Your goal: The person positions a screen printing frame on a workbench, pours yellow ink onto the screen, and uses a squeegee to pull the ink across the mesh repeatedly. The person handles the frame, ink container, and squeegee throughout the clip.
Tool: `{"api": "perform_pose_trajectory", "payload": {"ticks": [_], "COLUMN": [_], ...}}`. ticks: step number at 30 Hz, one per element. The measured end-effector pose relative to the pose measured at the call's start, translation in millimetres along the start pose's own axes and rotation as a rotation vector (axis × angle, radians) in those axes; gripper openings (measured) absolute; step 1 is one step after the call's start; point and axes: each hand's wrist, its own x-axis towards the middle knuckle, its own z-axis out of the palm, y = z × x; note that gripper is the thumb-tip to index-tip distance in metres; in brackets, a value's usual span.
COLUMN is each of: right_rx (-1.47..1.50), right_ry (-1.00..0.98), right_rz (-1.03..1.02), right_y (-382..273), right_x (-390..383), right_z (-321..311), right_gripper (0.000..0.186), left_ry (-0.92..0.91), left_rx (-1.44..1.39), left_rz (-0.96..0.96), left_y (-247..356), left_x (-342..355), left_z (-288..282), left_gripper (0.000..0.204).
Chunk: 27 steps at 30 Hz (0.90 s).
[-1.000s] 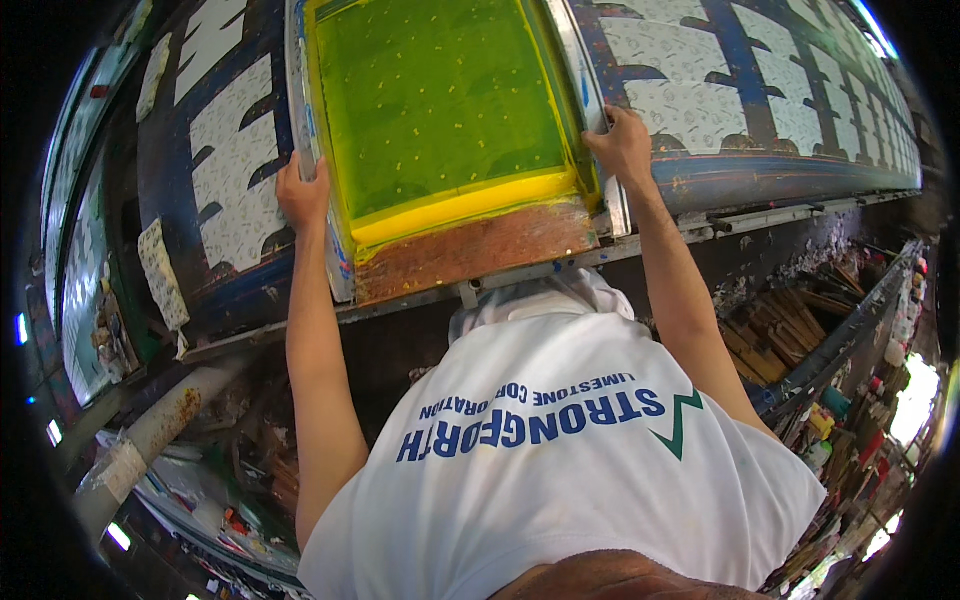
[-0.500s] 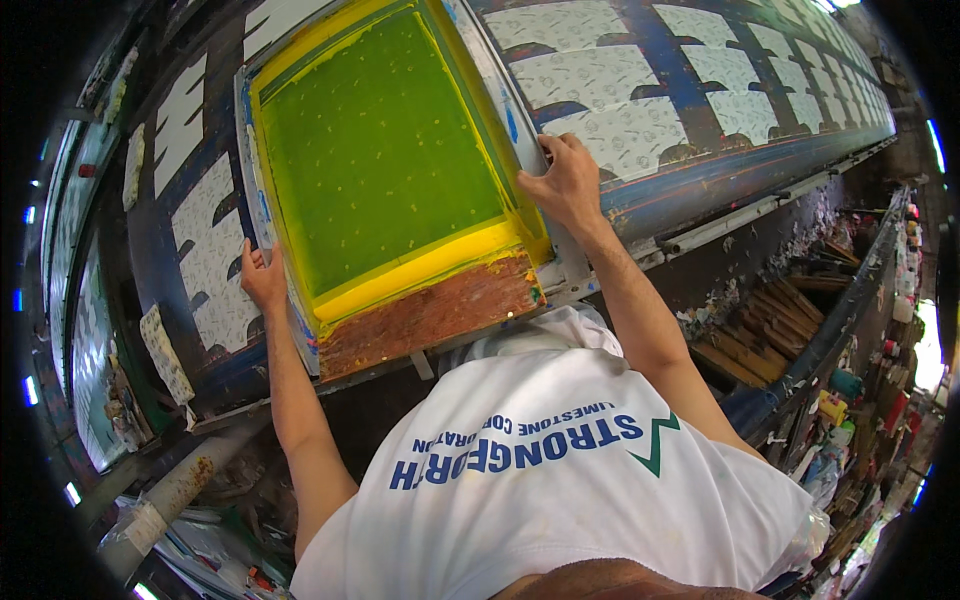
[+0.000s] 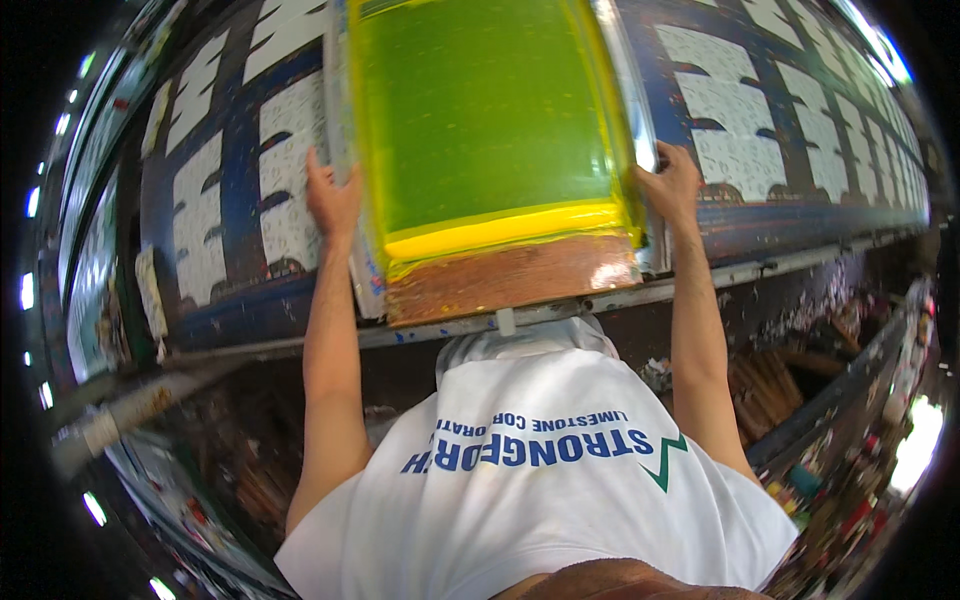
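Observation:
A screen-printing frame [image 3: 638,110] with a green mesh [image 3: 490,120] lies over the long dark table. Bright yellow ink [image 3: 500,228] runs along the near end and sides of the mesh. A stained brown wooden board [image 3: 515,282] forms the frame's near end. My left hand [image 3: 333,200] grips the left side rail, thumb against it and index finger pointing away from me; its lower fingers are partly hidden. On the right rail, my right hand [image 3: 674,185] is closed with thumb and bent fingers at the edge.
Rows of white printed pieces [image 3: 735,120] with dark cut-outs lie on the dark blue table [image 3: 800,215], left and right of the frame. A metal rail [image 3: 760,270] follows the near edge. Wood strips [image 3: 765,390] fill a trough below right. A rusty pipe [image 3: 130,410] is at lower left.
Both hands have shifted the frame to the right along the table, and more printed pieces now show on its left. My view has also turned, so the frame appears straighter.

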Motion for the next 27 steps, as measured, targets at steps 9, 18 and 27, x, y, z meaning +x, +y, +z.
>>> {"api": "perform_pose_trajectory", "payload": {"ticks": [9, 18, 27], "right_rx": [0.059, 0.054, 0.009], "right_ry": [-0.08, -0.103, -0.102], "right_rz": [0.063, 0.066, 0.007], "right_y": [83, 105, 105], "right_x": [1, 6, 0], "right_z": [-38, -47, -41], "right_gripper": [0.058, 0.06, 0.06], "left_ry": [0.075, 0.104, 0.021], "left_rx": [0.121, 0.138, 0.128], "left_rz": [0.137, 0.174, 0.156], "left_y": [54, 70, 67], "left_x": [-47, -52, -58], "left_z": [43, 60, 70], "left_gripper": [0.086, 0.077, 0.034]}}
